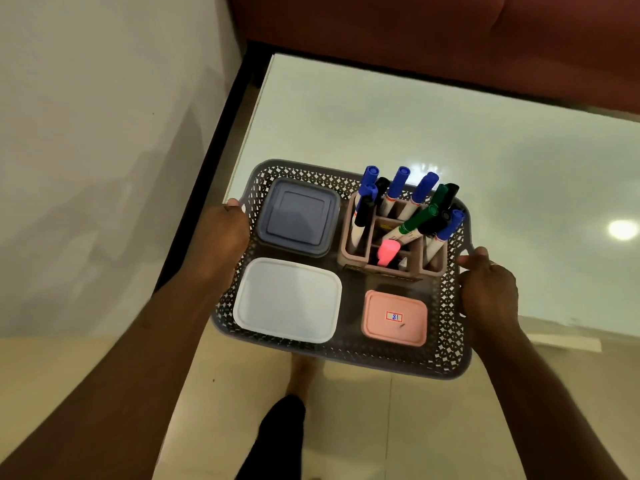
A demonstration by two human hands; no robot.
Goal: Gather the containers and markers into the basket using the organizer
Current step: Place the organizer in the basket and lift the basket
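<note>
Basket (pixel 446 327), grey lattice, held at the near edge of the white table (pixel 381 116), its near half overhanging the tiled floor (pixel 433 427). Inside: blue-grey container (pixel 298 216) far left, white container (pixel 287 299) near left, pink container (pixel 394 318) near right, organizer (pixel 360 261) far right with markers (pixel 398 183) standing upright or leaning in its slots. Table surface beyond is bare; red sofa (pixel 450 36) borders the far edge, wall (pixel 104 133) to the left. Left hand (pixel 225 233) curled closed over the left rim; right hand (pixel 488 282) closed around the right handle, ring visible
</note>
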